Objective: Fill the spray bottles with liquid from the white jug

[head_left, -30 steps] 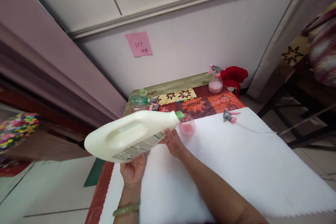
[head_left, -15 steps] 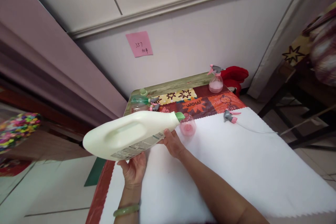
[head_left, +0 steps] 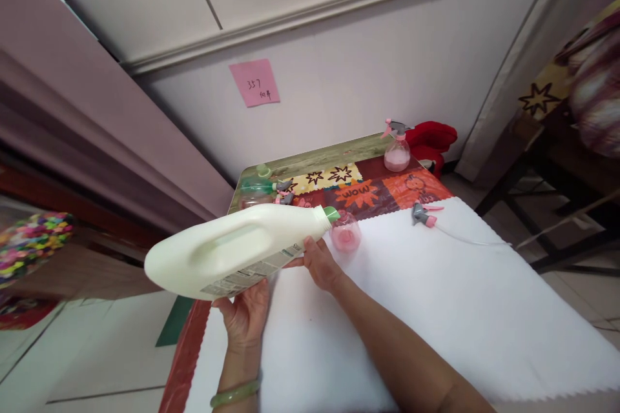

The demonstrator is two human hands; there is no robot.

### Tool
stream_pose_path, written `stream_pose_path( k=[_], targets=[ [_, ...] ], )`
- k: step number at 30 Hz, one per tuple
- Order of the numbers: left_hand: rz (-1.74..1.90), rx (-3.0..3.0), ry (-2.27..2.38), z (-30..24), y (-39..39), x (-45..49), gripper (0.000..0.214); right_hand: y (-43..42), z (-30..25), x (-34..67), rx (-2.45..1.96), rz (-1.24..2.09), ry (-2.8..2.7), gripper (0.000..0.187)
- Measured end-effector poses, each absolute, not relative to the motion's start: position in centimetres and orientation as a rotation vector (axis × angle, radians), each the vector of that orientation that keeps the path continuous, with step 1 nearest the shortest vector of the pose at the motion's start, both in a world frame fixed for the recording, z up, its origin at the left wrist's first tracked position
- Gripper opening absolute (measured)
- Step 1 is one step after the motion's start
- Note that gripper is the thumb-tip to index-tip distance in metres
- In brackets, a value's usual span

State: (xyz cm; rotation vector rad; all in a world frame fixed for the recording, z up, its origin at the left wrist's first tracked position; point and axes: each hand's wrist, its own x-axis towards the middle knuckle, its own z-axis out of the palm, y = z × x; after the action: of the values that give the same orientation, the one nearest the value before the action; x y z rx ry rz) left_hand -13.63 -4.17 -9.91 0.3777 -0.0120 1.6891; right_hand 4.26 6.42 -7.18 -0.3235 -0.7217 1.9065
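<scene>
A large pale-green detergent bottle (head_left: 232, 242) is held nearly level, its green spout (head_left: 332, 213) at the mouth of a small round pink spray bottle (head_left: 345, 235). My left hand (head_left: 246, 313) supports the big bottle from below near its base, palm up. Round its neck and label end my right hand (head_left: 317, 261) is closed, some fingers hidden behind it. The pink bottle stands on the white cloth without its top; whether liquid flows cannot be made out. A grey and pink spray head (head_left: 424, 215) with a clear tube lies to the right.
At the table's far right stands another pink spray bottle (head_left: 397, 153), beside a red object (head_left: 432, 142). A green spray bottle (head_left: 259, 186) lies at the far left, partly behind the detergent bottle. A wall closes the back.
The base of the detergent bottle has shifted slightly left, while its spout stays at the pink bottle. Both hands keep their hold.
</scene>
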Motion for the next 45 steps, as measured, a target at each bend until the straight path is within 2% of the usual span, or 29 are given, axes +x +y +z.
stream_pose_path(
  k=[7,16,21,27,38,45],
  targets=[
    [1.695,0.453,-0.046,-9.4,-4.0,-13.7,0.09,6.3,-7.1,4.3,-0.291,1.925,-0.703,0.062],
    [1.688,0.506,-0.04,-8.4,-4.2,-13.3,0.081,6.3,-6.8,4.5,-0.262,1.947,-0.701,0.065],
    [1.691,0.475,-0.045,-8.2,-4.3,-13.2,0.078,6.3,-6.6,4.6,-0.245,1.945,-0.707,0.061],
    [1.707,0.473,0.021,-7.7,-4.3,-13.5,0.088,6.4,-6.4,4.6,-0.242,1.958,-0.697,0.064],
    [1.688,0.509,0.036,-7.5,-4.2,-13.9,0.091,6.4,-6.4,4.6,-0.26,1.948,-0.685,0.067],
    [1.698,0.444,0.038,-6.7,-4.5,-13.3,0.08,6.4,-6.3,4.6,-0.246,1.948,-0.691,0.063]
  ],
)
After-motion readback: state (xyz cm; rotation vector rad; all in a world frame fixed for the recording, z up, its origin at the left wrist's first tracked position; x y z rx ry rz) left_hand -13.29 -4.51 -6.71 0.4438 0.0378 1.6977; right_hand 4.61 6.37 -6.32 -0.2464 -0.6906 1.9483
